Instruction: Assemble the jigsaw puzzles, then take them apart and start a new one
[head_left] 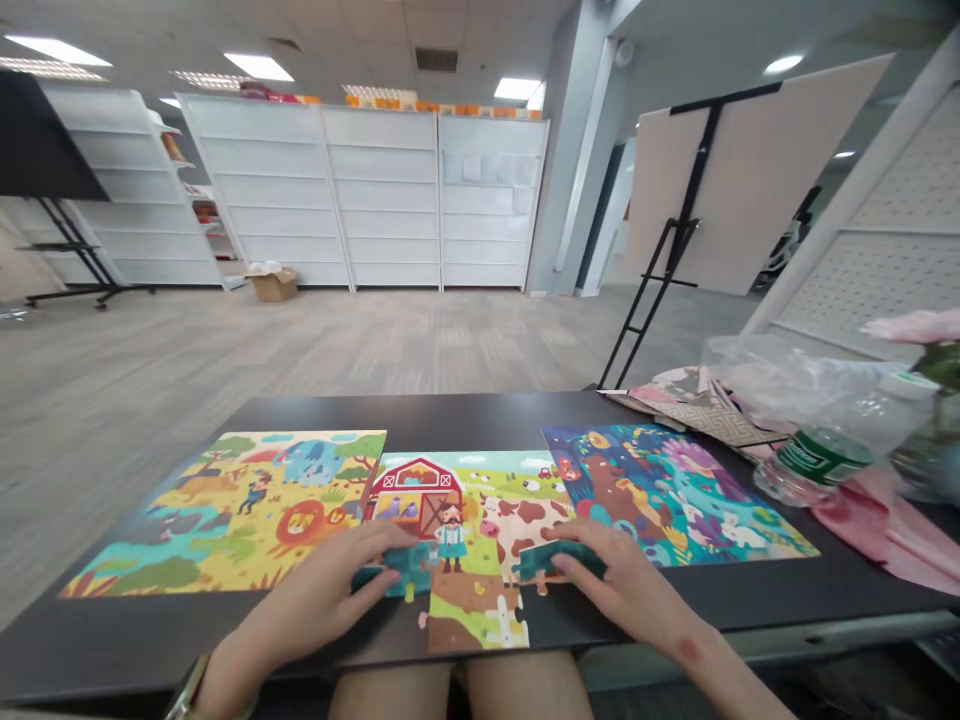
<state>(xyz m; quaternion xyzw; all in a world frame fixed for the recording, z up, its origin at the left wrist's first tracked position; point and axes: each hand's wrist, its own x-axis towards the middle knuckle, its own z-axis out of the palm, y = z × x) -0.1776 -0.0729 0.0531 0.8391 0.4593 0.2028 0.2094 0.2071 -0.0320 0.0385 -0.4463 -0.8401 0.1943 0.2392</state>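
Observation:
Three jigsaw puzzles lie side by side on a dark table [450, 415]. A safari puzzle with a lion and an elephant [225, 510] is on the left, and a colourful underwater-style puzzle [675, 495] is on the right. Between them is a farm puzzle with a red barn and a cow [465, 510], its lower edge broken and uneven. My left hand [315, 590] grips a teal puzzle piece [401, 570] over the farm puzzle's lower left. My right hand [607, 585] holds another teal puzzle piece [555, 560] near the cow.
At the table's right end lie a green-labelled plastic water bottle [829, 455], a crumpled clear plastic bag [772, 370], patterned papers [697, 405] and a pink cloth [877, 530]. White shelving [375, 195] and an easel-mounted board [742, 170] stand across the carpeted floor.

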